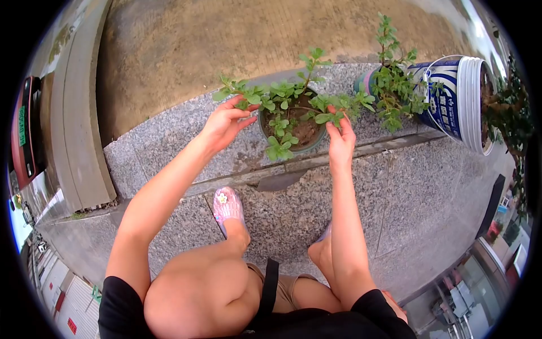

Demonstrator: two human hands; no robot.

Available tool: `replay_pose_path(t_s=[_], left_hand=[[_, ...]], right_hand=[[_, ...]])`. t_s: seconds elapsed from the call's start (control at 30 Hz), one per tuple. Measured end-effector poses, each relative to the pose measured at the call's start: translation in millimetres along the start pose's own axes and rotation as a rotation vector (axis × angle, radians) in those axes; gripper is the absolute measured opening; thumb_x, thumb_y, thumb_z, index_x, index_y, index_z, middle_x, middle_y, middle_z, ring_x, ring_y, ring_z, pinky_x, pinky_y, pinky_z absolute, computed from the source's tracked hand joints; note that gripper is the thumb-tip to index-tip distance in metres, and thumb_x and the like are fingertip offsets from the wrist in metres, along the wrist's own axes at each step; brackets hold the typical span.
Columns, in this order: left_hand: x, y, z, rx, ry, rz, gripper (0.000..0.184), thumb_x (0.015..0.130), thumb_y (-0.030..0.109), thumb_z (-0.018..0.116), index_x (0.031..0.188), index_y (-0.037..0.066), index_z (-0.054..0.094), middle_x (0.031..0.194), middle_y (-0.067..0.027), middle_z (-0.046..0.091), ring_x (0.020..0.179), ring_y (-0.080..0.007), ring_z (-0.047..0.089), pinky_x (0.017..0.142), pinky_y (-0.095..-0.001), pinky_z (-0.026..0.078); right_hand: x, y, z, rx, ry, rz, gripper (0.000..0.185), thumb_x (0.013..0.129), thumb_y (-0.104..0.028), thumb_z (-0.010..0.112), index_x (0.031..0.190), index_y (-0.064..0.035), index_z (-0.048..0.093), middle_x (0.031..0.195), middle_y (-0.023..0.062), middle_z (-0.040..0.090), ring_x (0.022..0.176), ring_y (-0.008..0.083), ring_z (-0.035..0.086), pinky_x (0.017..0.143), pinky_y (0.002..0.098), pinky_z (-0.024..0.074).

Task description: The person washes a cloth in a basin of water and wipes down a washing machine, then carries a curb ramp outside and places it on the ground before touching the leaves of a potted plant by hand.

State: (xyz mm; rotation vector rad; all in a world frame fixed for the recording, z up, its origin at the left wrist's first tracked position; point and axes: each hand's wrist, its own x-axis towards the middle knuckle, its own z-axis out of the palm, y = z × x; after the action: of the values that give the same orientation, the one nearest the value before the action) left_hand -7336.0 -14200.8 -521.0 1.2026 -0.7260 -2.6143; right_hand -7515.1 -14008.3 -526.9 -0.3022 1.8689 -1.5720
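Note:
A round pot [312,148] of brown soil holds a leafy green plant [284,89] with thick, rounded leaves and several spreading stems. At the pot's left, my left hand [226,122] reaches under a leaning stem, its fingers apart and touching the leaves; some fingertips are hidden by foliage. On the other side, my right hand [342,142] has its thumb and fingers closed around a leafy stem [328,113] that leans over the rim. The exact contact there is partly covered by leaves.
Right of the pot stand another potted plant [395,93] and a blue-and-white bucket [446,96] with a wire handle. The pot rests on a speckled granite ledge [186,130]; a lower step [293,220] lies nearer. A red car [25,133] is at far left.

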Motion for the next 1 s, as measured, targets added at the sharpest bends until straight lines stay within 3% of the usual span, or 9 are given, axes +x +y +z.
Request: replay_pose_path(t_s=[0.23,0.33,0.43,0.53,0.63,0.73,0.93,1.0], left_hand=[[-5,-2,-1,0.088,-0.001,-0.010,0.051,0.079,-0.008,0.044,0.127,0.004,0.036,0.131,-0.0110,0.041,0.122,-0.0241,0.038,0.102,-0.0424,0.030],[-3,-6,-11,0.172,-0.083,-0.028,0.052,0.078,-0.009,0.044,0.127,0.004,0.036,0.131,-0.0117,0.041,0.122,-0.0255,0.037,0.102,-0.0424,0.030],[-13,-4,2,0.136,0.012,-0.001,0.054,0.077,-0.008,0.044,0.129,0.005,0.035,0.134,-0.0109,0.037,0.124,-0.0266,0.035,0.102,-0.0415,0.030],[-11,-3,-4,0.245,-0.098,-0.018,0.056,0.077,-0.007,0.044,0.131,0.006,0.033,0.137,-0.0103,0.033,0.124,-0.0278,0.035,0.101,-0.0413,0.032],[-14,-4,-2,0.160,-0.024,-0.020,0.061,0.077,-0.007,0.045,0.134,0.006,0.028,0.138,-0.0112,0.031,0.124,-0.0291,0.034,0.101,-0.0414,0.033],[-13,-1,-1,0.218,-0.088,-0.006,0.063,0.076,-0.009,0.044,0.134,0.005,0.025,0.136,-0.0134,0.032,0.124,-0.0314,0.034,0.101,-0.0425,0.033],[-13,-3,2,0.110,0.007,0.035,0.065,0.074,-0.008,0.044,0.135,0.005,0.024,0.135,-0.0131,0.032,0.125,-0.0301,0.033,0.102,-0.0438,0.030],[-10,-3,-3,0.122,-0.083,0.005,0.066,0.073,-0.008,0.044,0.135,0.005,0.025,0.134,-0.0125,0.033,0.125,-0.0294,0.033,0.103,-0.0439,0.030]], right_hand=[[-2,1,-9,-0.069,-0.064,-0.058,0.041,0.077,0.009,0.047,0.117,-0.0002,0.053,0.125,0.0099,0.042,0.116,0.0192,0.044,0.096,0.0284,0.0334],[-3,-2,-8,-0.059,0.003,-0.005,0.038,0.080,0.002,0.048,0.118,-0.0022,0.054,0.134,0.0074,0.039,0.123,0.0182,0.036,0.101,0.0298,0.0266],[-2,7,-12,-0.125,-0.001,-0.080,0.039,0.081,0.001,0.049,0.120,-0.0023,0.052,0.130,0.0076,0.044,0.116,0.0169,0.042,0.098,0.0286,0.0293],[-1,12,-16,-0.007,0.034,0.067,0.039,0.082,0.000,0.050,0.121,-0.0018,0.050,0.123,0.0076,0.050,0.109,0.0156,0.047,0.095,0.0276,0.0319],[-1,21,-18,-0.097,0.105,0.000,0.038,0.083,-0.001,0.051,0.121,-0.0012,0.050,0.118,0.0071,0.054,0.105,0.0149,0.049,0.094,0.0276,0.0330],[-3,22,-16,-0.090,0.135,0.036,0.036,0.083,-0.002,0.052,0.119,0.0002,0.050,0.117,0.0076,0.055,0.104,0.0142,0.049,0.093,0.0278,0.0336],[-7,0,-12,0.057,0.081,0.154,0.037,0.083,-0.004,0.054,0.119,0.0030,0.049,0.121,0.0102,0.052,0.111,0.0165,0.047,0.096,0.0293,0.0318],[-8,-4,-7,0.089,0.194,0.080,0.038,0.082,-0.004,0.055,0.120,0.0035,0.048,0.122,0.0108,0.051,0.113,0.0172,0.046,0.097,0.0293,0.0310]])
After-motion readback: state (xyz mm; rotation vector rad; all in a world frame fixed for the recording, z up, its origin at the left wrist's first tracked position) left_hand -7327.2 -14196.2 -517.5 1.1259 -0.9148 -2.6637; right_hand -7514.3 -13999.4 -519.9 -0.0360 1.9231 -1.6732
